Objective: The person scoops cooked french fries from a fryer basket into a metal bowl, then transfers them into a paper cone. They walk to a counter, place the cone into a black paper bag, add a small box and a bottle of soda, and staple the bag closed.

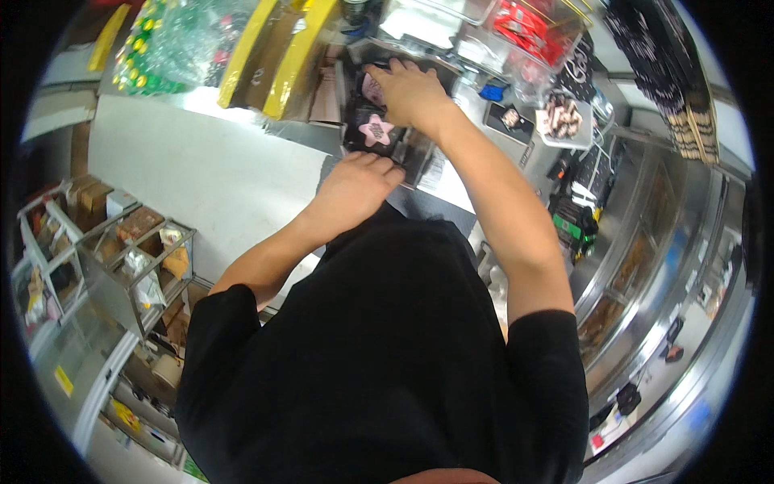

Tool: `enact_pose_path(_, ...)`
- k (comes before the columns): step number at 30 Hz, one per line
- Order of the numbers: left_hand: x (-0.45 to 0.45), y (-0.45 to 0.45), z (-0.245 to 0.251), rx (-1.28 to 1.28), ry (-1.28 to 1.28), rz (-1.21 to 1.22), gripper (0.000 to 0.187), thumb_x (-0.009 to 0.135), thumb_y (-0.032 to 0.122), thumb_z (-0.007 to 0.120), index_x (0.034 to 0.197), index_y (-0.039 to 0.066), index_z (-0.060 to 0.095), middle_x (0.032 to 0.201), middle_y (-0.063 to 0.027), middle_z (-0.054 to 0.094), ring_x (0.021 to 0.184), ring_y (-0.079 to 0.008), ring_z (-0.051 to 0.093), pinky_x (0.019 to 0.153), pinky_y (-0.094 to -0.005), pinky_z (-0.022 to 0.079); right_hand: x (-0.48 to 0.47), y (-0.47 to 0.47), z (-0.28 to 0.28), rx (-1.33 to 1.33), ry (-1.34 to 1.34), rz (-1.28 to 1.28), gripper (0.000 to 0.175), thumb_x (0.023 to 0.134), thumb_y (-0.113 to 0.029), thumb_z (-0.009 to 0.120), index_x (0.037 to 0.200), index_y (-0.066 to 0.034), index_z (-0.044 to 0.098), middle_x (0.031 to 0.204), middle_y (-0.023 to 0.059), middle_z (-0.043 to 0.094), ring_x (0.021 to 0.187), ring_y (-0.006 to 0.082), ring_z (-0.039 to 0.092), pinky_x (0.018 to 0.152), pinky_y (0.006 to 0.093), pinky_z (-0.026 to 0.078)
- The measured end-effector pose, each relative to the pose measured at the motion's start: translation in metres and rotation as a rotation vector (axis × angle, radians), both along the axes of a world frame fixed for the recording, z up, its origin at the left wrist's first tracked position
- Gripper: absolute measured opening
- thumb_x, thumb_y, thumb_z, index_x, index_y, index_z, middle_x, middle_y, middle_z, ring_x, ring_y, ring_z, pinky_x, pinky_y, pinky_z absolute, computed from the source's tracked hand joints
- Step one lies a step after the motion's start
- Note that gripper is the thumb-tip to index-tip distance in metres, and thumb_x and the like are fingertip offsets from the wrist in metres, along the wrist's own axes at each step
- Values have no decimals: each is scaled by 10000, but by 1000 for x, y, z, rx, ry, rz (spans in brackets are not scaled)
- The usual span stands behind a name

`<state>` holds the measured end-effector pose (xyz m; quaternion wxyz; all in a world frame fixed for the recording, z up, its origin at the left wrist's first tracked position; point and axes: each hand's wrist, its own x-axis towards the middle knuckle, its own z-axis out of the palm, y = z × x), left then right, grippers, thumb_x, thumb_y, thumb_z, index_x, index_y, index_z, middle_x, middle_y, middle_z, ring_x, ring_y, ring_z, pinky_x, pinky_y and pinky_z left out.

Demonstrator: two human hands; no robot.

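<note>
A dark open box (pixel 417 158) stands on the counter in front of me, tilted in the view. Inside it lie a pink star-shaped label (pixel 375 130) on black wrapping and, above that, a second pink piece (pixel 372 89). My right hand (pixel 412 95) reaches over the box with its fingers spread on the contents near the second pink piece; whether it grips anything is hidden. My left hand (pixel 363 184) rests at the near edge of the box, fingertips against the wall, its grip unclear.
Left of the box are a cardboard box with yellow tape (pixel 284 78) and plastic-wrapped green packs (pixel 175 48). To the right lie a phone (pixel 509 123), a white tray of small pink-and-black pieces (pixel 565 124) and a clear bin with red packets (pixel 526 30). Divided shelves (pixel 136 242) stand lower left.
</note>
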<state>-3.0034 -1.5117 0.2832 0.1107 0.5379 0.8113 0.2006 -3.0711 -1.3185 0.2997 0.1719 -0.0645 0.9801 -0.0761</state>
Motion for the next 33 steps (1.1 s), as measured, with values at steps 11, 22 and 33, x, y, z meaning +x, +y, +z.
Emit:
enact_pose_path(11, 25, 6, 10, 462, 33, 130, 386, 804, 28, 774, 1184, 73, 730, 1199, -125, 690, 1097, -334, 676, 977, -496, 551, 333, 329, -17, 290, 560, -1308, 288, 936, -236, 722, 1142, -35, 745, 1031, 207, 786, 944, 363, 777, 842, 456, 608)
enact_pose_path(22, 152, 102, -102, -156, -186, 299, 471, 945, 159, 720, 1393, 50, 625, 1482, -198, 569, 1304, -404, 589, 1101, -461, 496, 366, 629, -235, 359, -259, -956, 690, 903, -549, 722, 1279, 29, 705, 1344, 286, 682, 1274, 435, 652, 1064, 481, 532)
enact_pose_path(33, 222, 145, -177, -287, -71, 379, 636, 974, 292, 691, 1516, 11, 513, 1654, -193, 421, 1537, -350, 394, 1267, -464, 326, 345, 598, -206, 328, -119, -1101, 460, 922, -378, 670, 1229, -49, 765, 1304, 219, 726, 1238, 392, 692, 1013, 488, 563)
